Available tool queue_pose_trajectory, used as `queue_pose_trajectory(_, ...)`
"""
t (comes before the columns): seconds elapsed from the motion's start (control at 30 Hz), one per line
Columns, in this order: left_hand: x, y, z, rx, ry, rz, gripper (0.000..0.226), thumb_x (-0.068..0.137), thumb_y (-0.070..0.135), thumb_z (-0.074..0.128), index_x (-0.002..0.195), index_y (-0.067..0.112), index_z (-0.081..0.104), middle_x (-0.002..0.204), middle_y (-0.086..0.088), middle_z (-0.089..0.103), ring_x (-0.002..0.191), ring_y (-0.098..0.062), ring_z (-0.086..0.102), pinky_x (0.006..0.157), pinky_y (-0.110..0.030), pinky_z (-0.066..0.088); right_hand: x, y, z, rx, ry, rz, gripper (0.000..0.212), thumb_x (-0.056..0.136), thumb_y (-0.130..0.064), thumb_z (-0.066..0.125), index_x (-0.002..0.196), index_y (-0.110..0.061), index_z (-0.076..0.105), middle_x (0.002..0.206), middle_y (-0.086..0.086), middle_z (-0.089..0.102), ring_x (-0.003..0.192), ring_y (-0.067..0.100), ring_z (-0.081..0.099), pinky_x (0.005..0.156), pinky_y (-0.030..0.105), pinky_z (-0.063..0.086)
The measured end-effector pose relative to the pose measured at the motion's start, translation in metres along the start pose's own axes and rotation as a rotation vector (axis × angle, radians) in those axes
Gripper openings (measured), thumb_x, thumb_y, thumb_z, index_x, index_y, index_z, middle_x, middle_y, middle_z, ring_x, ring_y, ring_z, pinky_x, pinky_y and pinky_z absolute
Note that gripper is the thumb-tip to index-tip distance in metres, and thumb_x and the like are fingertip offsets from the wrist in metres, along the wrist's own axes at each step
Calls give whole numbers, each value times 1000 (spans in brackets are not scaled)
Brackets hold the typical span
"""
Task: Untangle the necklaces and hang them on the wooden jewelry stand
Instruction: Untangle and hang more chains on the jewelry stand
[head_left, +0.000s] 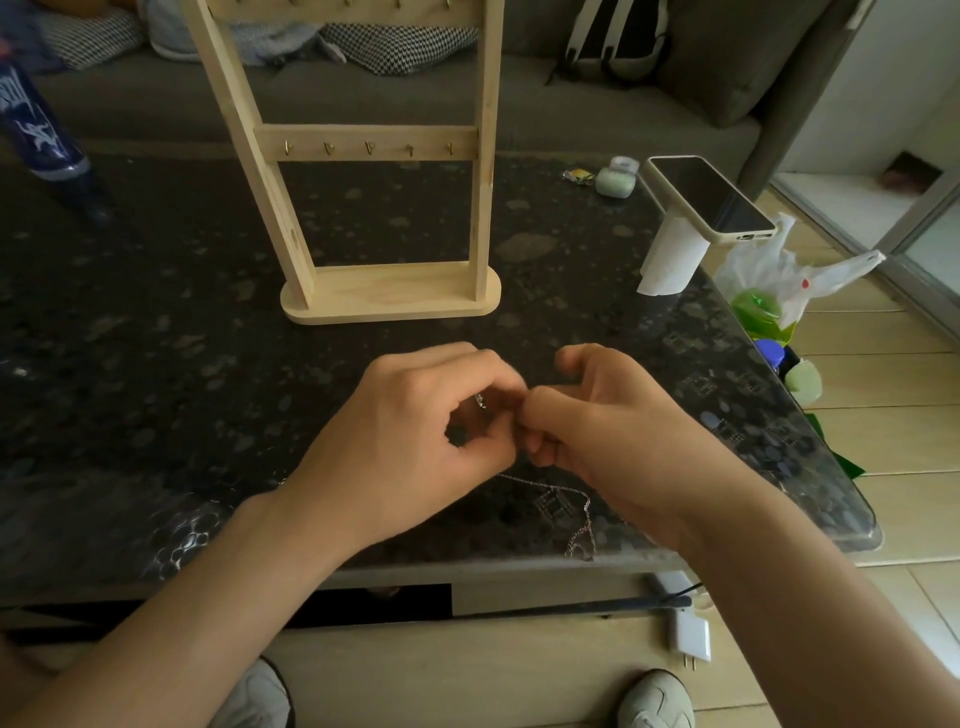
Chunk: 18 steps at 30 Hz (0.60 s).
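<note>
So the silver necklace chain (563, 488) is mostly lying in a loose squiggle on the dark table (156, 338), right by the near edge, with one end running up into the fingers. Both hands are bunched together just above it. The left hand (415, 441) has its fingers curled in with a shiny bit of chain pinched at the tips. The right hand (623, 431) is curled up knuckle-to-knuckle against it, pinching what looks like the same strand, though any knot is hidden between them. I'd call this the untangling step, nowhere near hanging yet. The wooden jewelry stand (384, 291) sits further back, and the hooks (370, 148) on its lower bar are bare. The next move probably needs tiny, gentle teasing apart, not yanking, or the snag tightens.
</note>
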<state>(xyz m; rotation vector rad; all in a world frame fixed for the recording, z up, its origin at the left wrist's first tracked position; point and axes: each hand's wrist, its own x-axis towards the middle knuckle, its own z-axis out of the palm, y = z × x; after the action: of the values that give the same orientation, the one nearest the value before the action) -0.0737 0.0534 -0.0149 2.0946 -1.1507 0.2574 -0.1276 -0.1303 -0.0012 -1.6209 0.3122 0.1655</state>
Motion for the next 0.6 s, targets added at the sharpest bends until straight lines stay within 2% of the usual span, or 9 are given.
queue_pose_trajectory(0.17, -1, -1, -5, 88, 28, 34, 7, 89, 21, 83, 93, 16, 81, 85, 6, 73, 72, -8, 68, 62, -29, 58, 2, 4, 1, -45, 36, 8, 67, 98, -11, 69, 155, -8, 32, 73, 2, 71, 74, 13, 66, 76, 31, 55)
queue_pose_trajectory(0.23, 0, 0, -6, 133, -4, 43, 12, 92, 29, 76, 93, 18, 80, 85, 6, 73, 71, -10, 67, 60, -32, 59, 1, 4, 2, -110, 47, 6, 71, 96, -14, 70, 155, -15, 31, 77, 3, 74, 77, 14, 68, 79, 33, 58)
queue_pose_trajectory(0.3, 0, 1, -6, 171, -35, 49, 16, 92, 34, 73, 93, 19, 80, 83, 7, 72, 69, -10, 66, 59, -34, 59, -2, 1, 3, -222, 46, -1, 63, 95, -18, 72, 145, -22, 35, 85, 1, 78, 79, 11, 71, 81, 34, 61)
queue_pose_trajectory(0.37, 1, 2, -7, 188, -58, 41, 13, 90, 34, 75, 91, 21, 80, 80, 8, 71, 67, -10, 65, 58, -35, 59, -5, -2, 5, -315, 45, -14, 53, 95, -19, 72, 130, -27, 34, 93, 1, 79, 76, 8, 70, 74, 28, 61)
queue_pose_trajectory(0.43, 2, 4, -8, 192, -80, 26, 7, 86, 30, 78, 87, 23, 78, 76, 10, 67, 65, -8, 62, 57, -35, 58, -7, -4, 7, -382, 48, -45, 49, 95, -18, 73, 125, -24, 35, 97, 3, 79, 72, 8, 70, 67, 26, 60)
queue_pose_trajectory(0.5, 3, 5, -8, 202, -106, 7, 7, 82, 31, 77, 82, 24, 76, 74, 11, 63, 62, -8, 59, 55, -35, 57, -7, -3, 8, -464, 57, -92, 47, 94, -18, 75, 122, -21, 38, 94, 3, 78, 69, 5, 69, 65, 24, 59)
queue_pose_trajectory(0.6, 2, 5, -8, 198, -152, -7, 9, 80, 31, 78, 81, 24, 73, 75, 12, 59, 63, -8, 57, 55, -35, 55, -7, -2, 11, -546, 42, -158, 41, 93, -15, 75, 113, -19, 40, 85, 6, 73, 59, -1, 60, 57, 15, 52)
